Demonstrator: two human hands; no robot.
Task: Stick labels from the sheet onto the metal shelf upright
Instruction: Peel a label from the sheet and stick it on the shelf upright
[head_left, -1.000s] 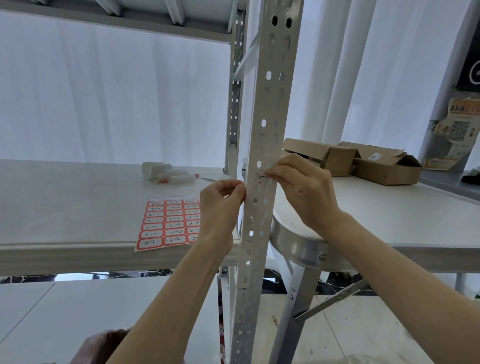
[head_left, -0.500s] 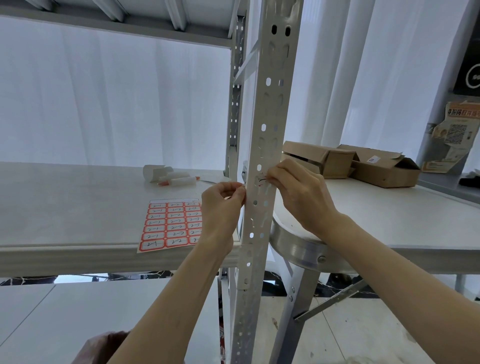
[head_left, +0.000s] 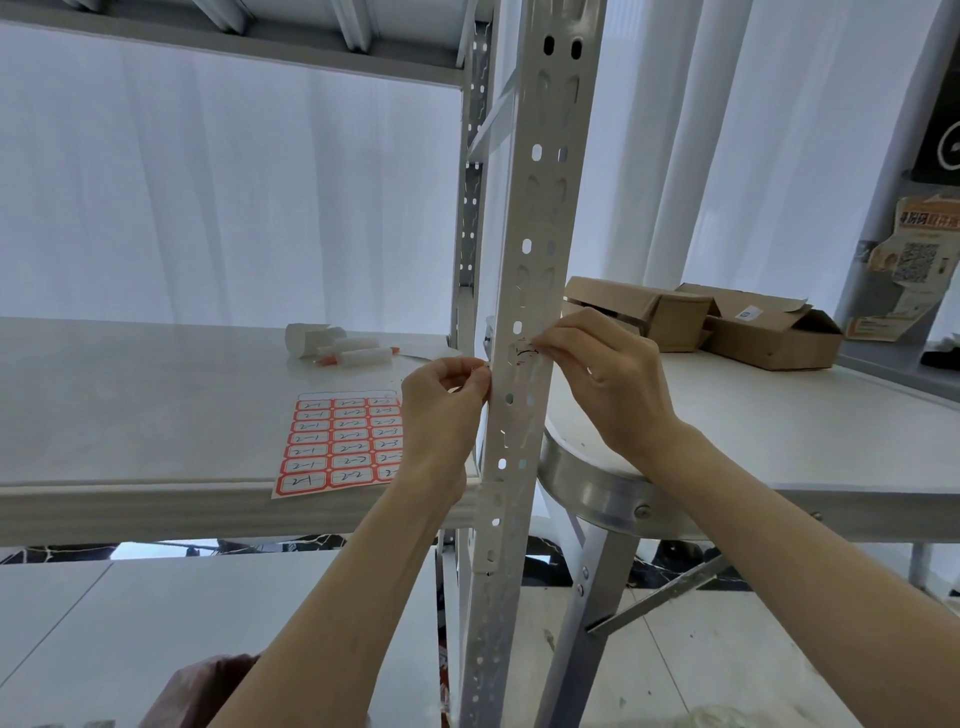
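Presently both hands at the perforated metal shelf upright (head_left: 519, 332); right hand (head_left: 605, 379) fingertips pinched on a label (head_left: 524, 353) against its face; left hand (head_left: 441, 410) pinched at its edge; label sheet (head_left: 340, 447) flat on shelf board (head_left: 156, 415) leftward.

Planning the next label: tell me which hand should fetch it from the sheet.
Probably the left hand: it sits directly beside the sheet on the shelf. The right hand is across the upright, pressing the label.

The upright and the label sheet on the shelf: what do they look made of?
Upright: looks like painted sheet metal, pale matte grey, punched with holes and slots. Label sheet: apparently paper stickers, white with red borders and handwritten numbers, lying flat; adhesive backing can't be seen.
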